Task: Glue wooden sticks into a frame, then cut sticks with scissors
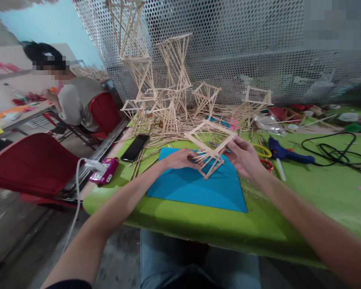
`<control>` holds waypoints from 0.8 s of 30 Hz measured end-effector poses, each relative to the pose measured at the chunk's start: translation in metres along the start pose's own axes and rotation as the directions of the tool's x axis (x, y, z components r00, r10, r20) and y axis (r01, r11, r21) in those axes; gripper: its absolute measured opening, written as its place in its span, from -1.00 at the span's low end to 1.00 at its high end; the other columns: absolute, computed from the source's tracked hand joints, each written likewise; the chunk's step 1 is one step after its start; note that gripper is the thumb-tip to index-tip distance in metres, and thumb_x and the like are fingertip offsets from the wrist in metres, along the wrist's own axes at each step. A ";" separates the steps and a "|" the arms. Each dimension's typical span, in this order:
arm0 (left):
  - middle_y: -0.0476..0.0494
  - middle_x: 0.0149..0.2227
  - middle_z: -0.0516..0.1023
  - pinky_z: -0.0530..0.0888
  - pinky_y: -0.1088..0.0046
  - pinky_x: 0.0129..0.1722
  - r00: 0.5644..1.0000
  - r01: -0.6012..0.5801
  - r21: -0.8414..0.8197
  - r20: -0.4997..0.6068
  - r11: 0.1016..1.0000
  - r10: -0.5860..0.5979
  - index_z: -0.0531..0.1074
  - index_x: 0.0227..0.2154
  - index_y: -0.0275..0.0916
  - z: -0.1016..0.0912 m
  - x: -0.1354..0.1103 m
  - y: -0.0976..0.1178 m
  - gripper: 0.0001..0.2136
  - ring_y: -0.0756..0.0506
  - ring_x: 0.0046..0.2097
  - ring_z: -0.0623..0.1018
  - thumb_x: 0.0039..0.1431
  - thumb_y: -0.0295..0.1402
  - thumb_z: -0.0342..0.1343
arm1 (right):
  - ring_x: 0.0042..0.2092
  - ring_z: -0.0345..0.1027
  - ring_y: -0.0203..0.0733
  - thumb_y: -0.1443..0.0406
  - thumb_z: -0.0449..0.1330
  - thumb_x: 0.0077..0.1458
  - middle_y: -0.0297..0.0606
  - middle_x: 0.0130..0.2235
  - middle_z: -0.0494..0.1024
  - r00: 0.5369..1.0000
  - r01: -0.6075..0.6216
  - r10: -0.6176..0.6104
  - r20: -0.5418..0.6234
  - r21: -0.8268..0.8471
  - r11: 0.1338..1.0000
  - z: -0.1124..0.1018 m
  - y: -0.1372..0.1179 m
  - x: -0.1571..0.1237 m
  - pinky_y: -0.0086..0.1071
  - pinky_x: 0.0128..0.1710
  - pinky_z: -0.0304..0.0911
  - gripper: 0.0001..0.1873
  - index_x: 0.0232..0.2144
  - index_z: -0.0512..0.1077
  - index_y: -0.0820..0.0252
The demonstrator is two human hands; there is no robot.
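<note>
A small twisted frame of wooden sticks [209, 141] is held between both my hands just above a blue sheet [195, 186] on the green table [303, 192]. My left hand [180, 158] grips the frame's lower left side with its fingers closed. My right hand [243, 154] pinches the frame's right edge near its upper square. The frame's lower corner hangs close to the blue sheet; whether it touches I cannot tell.
Several finished stick towers [171, 76] and loose sticks pile up at the back against a perforated metal screen. A blue glue gun [284, 153] and black cable [333, 152] lie right. A phone [135, 147] and a pink power strip [104, 170] lie left. A seated person [75, 100] and red chairs [33, 164] are at left.
</note>
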State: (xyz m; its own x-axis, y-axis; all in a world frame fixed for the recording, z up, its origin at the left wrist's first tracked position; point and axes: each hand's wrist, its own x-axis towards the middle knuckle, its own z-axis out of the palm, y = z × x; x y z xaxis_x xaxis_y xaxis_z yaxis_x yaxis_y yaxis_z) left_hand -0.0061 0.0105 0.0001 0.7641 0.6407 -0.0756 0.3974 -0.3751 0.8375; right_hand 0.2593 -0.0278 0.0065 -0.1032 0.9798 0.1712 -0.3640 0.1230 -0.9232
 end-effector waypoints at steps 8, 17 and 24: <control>-0.08 -0.20 0.74 0.39 0.49 -0.18 1.000 0.017 0.002 -0.021 1.000 -0.017 0.71 -0.17 -0.21 0.001 -0.001 0.002 -0.63 -0.12 -0.14 0.63 0.13 -0.03 0.43 | -0.37 0.45 -0.27 0.03 0.63 -0.10 -0.37 -0.42 0.58 1.000 0.011 -0.011 -0.007 0.012 1.000 0.001 0.000 0.000 -0.34 -0.30 0.50 -0.61 -0.42 0.58 0.06; -0.06 -0.16 0.74 0.40 0.51 -0.21 0.998 -0.036 0.076 -0.054 0.996 0.040 0.70 -0.13 -0.17 0.004 -0.004 0.003 -0.64 -0.09 -0.16 0.64 0.20 0.00 0.37 | -0.39 0.45 -0.30 0.08 0.67 -0.18 -0.39 -0.44 0.59 0.999 0.010 -0.009 -0.041 0.029 1.000 0.002 -0.002 0.000 -0.43 -0.37 0.46 -0.61 -0.40 0.60 0.05; -0.07 -0.21 0.74 0.32 0.51 -0.33 0.993 -0.051 0.203 -0.091 0.978 0.070 0.72 -0.13 -0.17 0.003 -0.006 0.005 -0.60 -0.02 -0.30 0.57 0.23 0.06 0.33 | -0.38 0.46 -0.31 0.08 0.67 -0.20 -0.39 -0.41 0.60 0.998 0.034 -0.033 -0.054 0.022 0.999 0.002 -0.001 0.001 -0.44 -0.34 0.46 -0.60 -0.40 0.61 0.05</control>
State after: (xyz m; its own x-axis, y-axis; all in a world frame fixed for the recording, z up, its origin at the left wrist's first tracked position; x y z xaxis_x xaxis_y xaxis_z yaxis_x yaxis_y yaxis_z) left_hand -0.0073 0.0022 0.0030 0.7407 0.6710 0.0332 0.4528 -0.5351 0.7132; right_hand 0.2576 -0.0274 0.0082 -0.0407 0.9823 0.1830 -0.3880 0.1532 -0.9088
